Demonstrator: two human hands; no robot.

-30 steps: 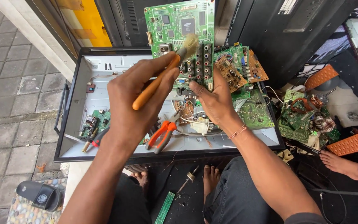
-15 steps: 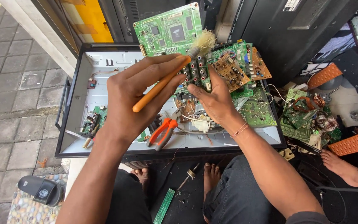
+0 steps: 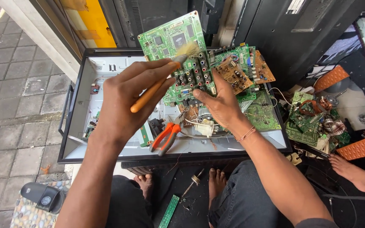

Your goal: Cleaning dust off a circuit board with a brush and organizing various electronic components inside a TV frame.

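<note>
My left hand [image 3: 129,99] grips a paintbrush [image 3: 159,82] with an orange handle; its pale bristles rest on a green circuit board [image 3: 174,46]. My right hand [image 3: 220,101] holds that board by its lower edge, tilted up over an opened flat-screen back panel [image 3: 106,69]. The board carries a row of round connector jacks near my right thumb.
Orange-handled pliers [image 3: 165,137] lie in the panel below my hands. More green and brown boards [image 3: 246,71] sit at its right side, with a pile of scrap boards [image 3: 313,120] beyond. Another person's bare foot [image 3: 353,171] is at the right. A black sandal [image 3: 43,196] lies at bottom left.
My left hand swept the brush up and to the right across the board. My right hand tilted the board slightly.
</note>
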